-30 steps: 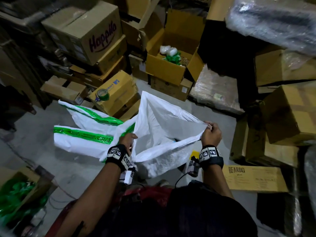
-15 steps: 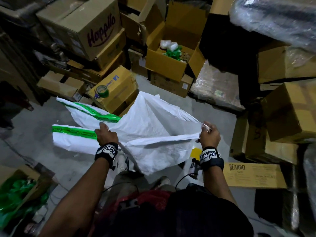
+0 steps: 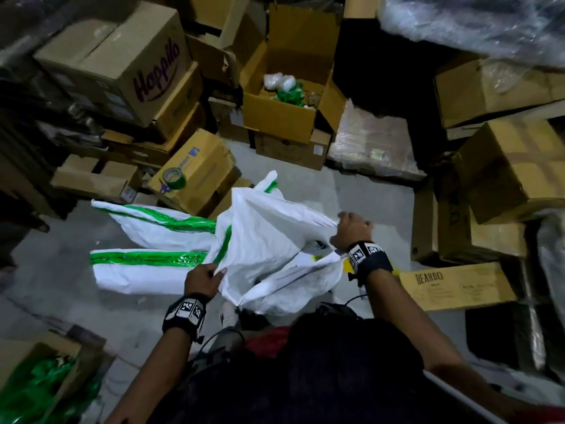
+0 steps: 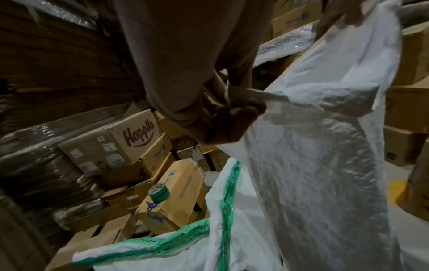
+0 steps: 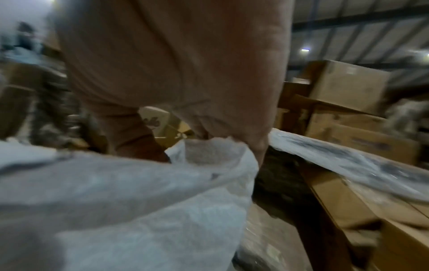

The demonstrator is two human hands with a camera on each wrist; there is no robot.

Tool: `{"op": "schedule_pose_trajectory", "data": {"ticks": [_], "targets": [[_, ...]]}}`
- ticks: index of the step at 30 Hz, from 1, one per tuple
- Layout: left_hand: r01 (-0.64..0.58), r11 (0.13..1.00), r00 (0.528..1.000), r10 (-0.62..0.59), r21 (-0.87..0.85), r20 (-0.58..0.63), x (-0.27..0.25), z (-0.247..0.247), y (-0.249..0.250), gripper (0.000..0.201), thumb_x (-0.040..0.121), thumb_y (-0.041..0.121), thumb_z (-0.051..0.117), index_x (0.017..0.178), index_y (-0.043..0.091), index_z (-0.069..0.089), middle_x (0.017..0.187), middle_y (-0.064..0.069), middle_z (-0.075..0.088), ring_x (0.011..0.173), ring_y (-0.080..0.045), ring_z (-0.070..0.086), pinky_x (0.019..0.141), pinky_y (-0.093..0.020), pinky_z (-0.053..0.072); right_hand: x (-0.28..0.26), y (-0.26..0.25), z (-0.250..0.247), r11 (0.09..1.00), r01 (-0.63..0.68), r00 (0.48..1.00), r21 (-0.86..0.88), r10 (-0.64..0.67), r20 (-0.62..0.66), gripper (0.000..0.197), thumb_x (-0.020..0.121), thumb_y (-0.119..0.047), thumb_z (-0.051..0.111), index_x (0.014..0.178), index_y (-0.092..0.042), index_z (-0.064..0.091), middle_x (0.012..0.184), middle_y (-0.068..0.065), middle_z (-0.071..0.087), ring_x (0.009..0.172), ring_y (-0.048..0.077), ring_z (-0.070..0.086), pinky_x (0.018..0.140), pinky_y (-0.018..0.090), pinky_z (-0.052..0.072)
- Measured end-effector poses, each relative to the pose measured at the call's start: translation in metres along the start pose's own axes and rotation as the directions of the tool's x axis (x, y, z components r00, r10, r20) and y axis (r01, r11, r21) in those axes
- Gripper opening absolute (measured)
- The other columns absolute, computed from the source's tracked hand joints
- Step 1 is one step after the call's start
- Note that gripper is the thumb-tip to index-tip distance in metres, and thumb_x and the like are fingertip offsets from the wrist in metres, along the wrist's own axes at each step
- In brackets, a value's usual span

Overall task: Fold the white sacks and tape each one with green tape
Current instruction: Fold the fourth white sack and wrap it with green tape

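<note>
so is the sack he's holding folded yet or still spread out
Still spread: the white sack hangs loose between the left hand and right hand, untaped.

— How many white sacks (image 3: pixel 275 240) were there?
— Three: one held up, two taped ones (image 3: pixel 146 267) on the floor.
— And rolls of green tape (image 3: pixel 174 178)?
— One, with one pair of scissors (image 4: pixel 151 206) beside it
</note>
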State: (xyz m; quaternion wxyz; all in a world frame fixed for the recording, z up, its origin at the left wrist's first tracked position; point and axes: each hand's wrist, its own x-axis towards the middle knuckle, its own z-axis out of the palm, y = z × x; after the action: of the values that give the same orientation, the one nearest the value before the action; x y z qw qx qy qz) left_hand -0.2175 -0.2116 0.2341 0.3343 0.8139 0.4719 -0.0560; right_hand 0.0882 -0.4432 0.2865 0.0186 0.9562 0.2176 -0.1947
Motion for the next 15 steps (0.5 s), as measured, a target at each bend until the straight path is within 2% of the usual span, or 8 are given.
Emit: {"op": "schedule_pose_trajectory", "data": {"ticks": [2,4,7,8,9,11,13,15], "targets": [[0.001,0.999,1.0,-0.001,0.032,-0.007,-0.008,0.0,-0.004,0.025,0.091,0.032,0.072,0.09,0.008,0.078,0.081,-0.018,0.072,0.088,-0.035,0.068,0.073,-0.036,0.046,0.008,-0.013,-0.004,0.992,0.118,0.993,-0.034,-0.117,0.031,0.079,0.081,-0.042,0.07,0.144,-0.01,0.035,0.143,0.012,0.046,0.13,0.028,0.05,0.113,0.045,0.027],[0.012,1.0,1.0,-0.011,0.009,-0.027,-0.016,0.004,-0.004,0.025,0.088,0.031,0.076,0.098,0.009,0.079,0.09,-0.017,0.074,0.092,-0.033,0.068,0.077,-0.035,0.047,0.021,-0.026,-0.006,0.984,0.162,0.987,-0.076,-0.162,0.013,0.086,0.082,-0.053,0.067,0.145,-0.008,0.031,0.139,0.013,0.051,0.124,0.029,0.056,0.111,0.045,0.03],[0.033,0.994,0.999,-0.036,-0.106,-0.03,-0.03,0.011,-0.001,0.025,0.086,0.027,0.08,0.101,0.008,0.078,0.089,-0.016,0.074,0.082,-0.031,0.07,0.078,-0.033,0.051,0.035,-0.043,-0.006,0.963,0.216,0.975,-0.163,-0.222,-0.022,0.091,0.087,-0.069,0.054,0.152,-0.013,0.025,0.124,0.011,0.064,0.112,0.03,0.063,0.095,0.044,0.045],[0.049,0.987,0.998,-0.053,-0.153,-0.022,-0.035,0.012,0.0,0.022,0.085,0.028,0.08,0.096,0.009,0.078,0.082,-0.014,0.073,0.072,-0.028,0.071,0.074,-0.032,0.052,0.037,-0.045,-0.006,0.947,0.248,0.967,-0.202,-0.256,-0.011,0.084,0.089,-0.067,0.053,0.151,-0.016,0.029,0.123,0.009,0.065,0.112,0.03,0.063,0.092,0.043,0.047],[0.057,0.981,0.998,-0.062,-0.183,-0.02,-0.038,0.015,-0.004,0.019,0.085,0.032,0.08,0.085,0.013,0.076,0.072,-0.009,0.071,0.063,-0.025,0.069,0.069,-0.031,0.052,0.037,-0.046,-0.005,0.928,0.285,0.957,-0.241,-0.29,0.015,0.071,0.093,-0.062,0.052,0.147,-0.018,0.038,0.126,0.009,0.064,0.115,0.031,0.062,0.093,0.042,0.048],[0.093,0.974,0.991,-0.111,-0.208,-0.079,-0.039,0.02,-0.012,0.037,0.081,0.044,0.081,0.064,0.016,0.062,0.054,-0.002,0.063,0.056,-0.023,0.066,0.064,-0.033,0.051,0.038,-0.041,-0.005,0.913,0.307,0.951,-0.268,-0.304,0.055,0.046,0.1,-0.045,0.052,0.136,-0.018,0.053,0.133,0.01,0.06,0.121,0.032,0.058,0.097,0.041,0.047],[0.165,0.943,0.963,-0.217,-0.288,-0.159,-0.038,0.018,-0.016,0.043,0.073,0.052,0.084,0.067,0.019,0.057,0.052,0.0,0.063,0.057,-0.023,0.067,0.065,-0.034,0.054,0.042,-0.031,-0.011,0.95,0.265,0.964,-0.167,-0.258,0.063,0.037,0.099,-0.035,0.053,0.129,-0.012,0.059,0.132,0.014,0.06,0.12,0.036,0.059,0.097,0.041,0.048],[0.226,0.893,0.924,-0.323,-0.389,-0.203,-0.028,0.02,-0.03,0.044,0.069,0.055,0.085,0.07,0.02,0.057,0.054,-0.002,0.066,0.057,-0.024,0.069,0.066,-0.039,0.059,0.05,-0.019,-0.023,0.982,0.188,0.982,-0.018,-0.188,0.026,0.039,0.097,-0.036,0.055,0.125,-0.008,0.06,0.13,0.019,0.061,0.117,0.039,0.059,0.094,0.041,0.05]]}}
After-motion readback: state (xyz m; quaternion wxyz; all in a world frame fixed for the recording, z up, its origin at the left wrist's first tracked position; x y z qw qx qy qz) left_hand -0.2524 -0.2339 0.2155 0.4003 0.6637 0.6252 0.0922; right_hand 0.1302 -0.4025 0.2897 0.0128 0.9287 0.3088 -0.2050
